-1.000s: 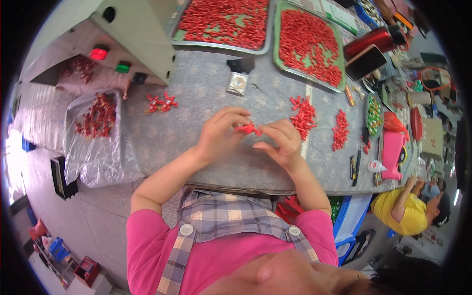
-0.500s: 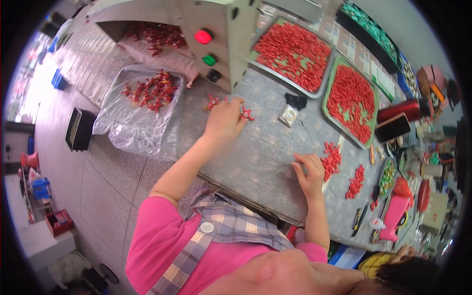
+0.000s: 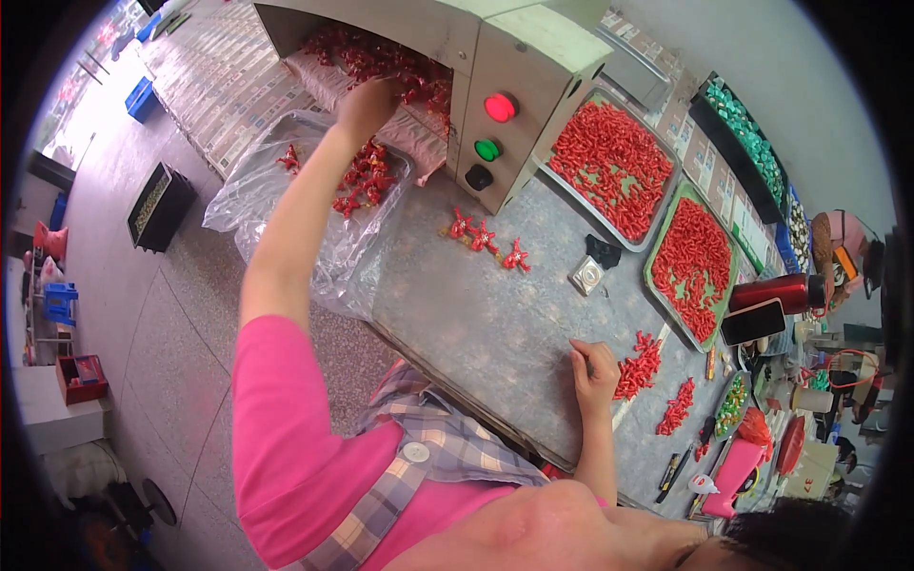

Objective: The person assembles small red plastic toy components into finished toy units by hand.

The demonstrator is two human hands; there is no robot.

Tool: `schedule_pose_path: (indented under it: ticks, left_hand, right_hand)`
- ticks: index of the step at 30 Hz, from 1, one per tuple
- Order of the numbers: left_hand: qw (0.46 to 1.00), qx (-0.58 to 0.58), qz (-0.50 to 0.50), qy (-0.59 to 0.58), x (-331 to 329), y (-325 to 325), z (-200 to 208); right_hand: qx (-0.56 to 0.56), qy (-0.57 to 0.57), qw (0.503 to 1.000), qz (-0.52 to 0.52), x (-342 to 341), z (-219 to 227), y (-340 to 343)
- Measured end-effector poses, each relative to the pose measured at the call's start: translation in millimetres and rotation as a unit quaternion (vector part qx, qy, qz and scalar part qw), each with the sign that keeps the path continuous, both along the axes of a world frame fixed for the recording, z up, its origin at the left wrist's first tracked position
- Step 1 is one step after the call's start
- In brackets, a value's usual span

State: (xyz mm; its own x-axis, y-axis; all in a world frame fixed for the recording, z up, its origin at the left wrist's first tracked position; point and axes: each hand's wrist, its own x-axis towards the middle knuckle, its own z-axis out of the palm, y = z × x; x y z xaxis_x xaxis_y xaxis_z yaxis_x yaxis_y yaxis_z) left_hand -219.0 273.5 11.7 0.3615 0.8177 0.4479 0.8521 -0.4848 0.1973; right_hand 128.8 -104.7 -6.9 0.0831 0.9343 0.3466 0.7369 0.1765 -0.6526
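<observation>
My left hand (image 3: 369, 110) reaches into the opening of a pale metal machine (image 3: 533, 81), at a pile of shiny red small figures (image 3: 347, 55). Its fingertips are partly hidden there, so any grip is unclear. Below the forearm, a plastic-lined tray (image 3: 398, 190) holds more red figures (image 3: 367, 176). Three star-shaped red figures (image 3: 483, 236) lie in a row on the grey table (image 3: 457, 324). My right hand (image 3: 595, 376) rests on the table with fingers curled in, nothing visible in them. Beside it lies a heap of small red pieces (image 3: 638, 366).
Two trays (image 3: 678, 167) (image 3: 650, 276) of red pieces stand at the back right. A small silver square object (image 3: 586, 276), a phone (image 3: 753, 323), a red flask (image 3: 776, 293) and a pink tool (image 3: 733, 476) are around the table. The machine has a lit red button (image 3: 501, 108).
My left hand has left the red figures on the table and gone up and left into the machine opening. My right hand's fingers have curled in. The view has shifted.
</observation>
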Motion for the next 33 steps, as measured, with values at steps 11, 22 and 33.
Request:
schedule_pose_path:
  ticks: [11, 22, 33]
  left_hand:
    - [0.982, -0.036, -0.080, -0.168, -3, 81, -47]
    - [0.871, -0.299, -0.123, -0.370, 18, -108, 46]
    - [0.678, -0.557, -0.292, -0.380, 161, -267, 5]
  right_hand:
    - [-0.007, -0.015, 1.000, -0.023, 2, -5, 3]
    - [-0.004, 0.015, 1.000, -0.006, 6, -2, -4]
    - [-0.006, 0.129, 0.992, 0.012, 6, 7, -9]
